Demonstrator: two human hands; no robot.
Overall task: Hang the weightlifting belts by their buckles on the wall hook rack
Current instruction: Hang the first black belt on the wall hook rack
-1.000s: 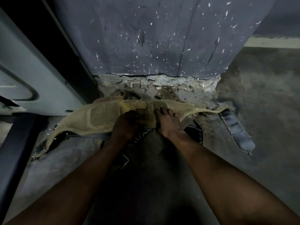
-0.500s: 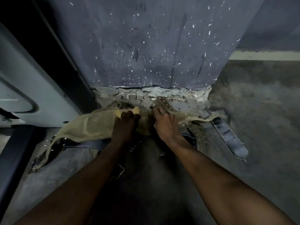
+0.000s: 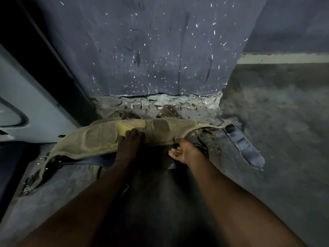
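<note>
We see a tan weightlifting belt (image 3: 106, 138) lying across the floor (image 3: 276, 131) at the foot of a dark blue pillar (image 3: 151, 47), its broad padded back facing up and its length running from lower left to upper right. Our left hand (image 3: 129, 145) lies palm down on the belt's near edge, close to its middle, with the fingers (image 3: 132, 133) curled over a yellow patch (image 3: 128, 128) of the padding; it presses or grips there, though we cannot tell how firmly. Our right hand (image 3: 185, 150) is at the belt's near edge further right, palm turned partly up, fingers spread and loose, holding nothing that we can make out. The two hands are apart, with a stretch of tan padding between them.

The belt's left end (image 3: 33, 180) trails down towards the lower left, where small metal studs and dark strap parts show. Just right of our right hand, a black leather strap (image 3: 243, 147) with punched holes lies on the floor, its torn tip pointing away to the lower right. Behind the tan belt, against the pillar's crumbling base, we see parts of a brown leather belt (image 3: 169, 111). No buckle is clear enough to name. A pale grey panel (image 3: 32, 104) stands at the left.
</note>
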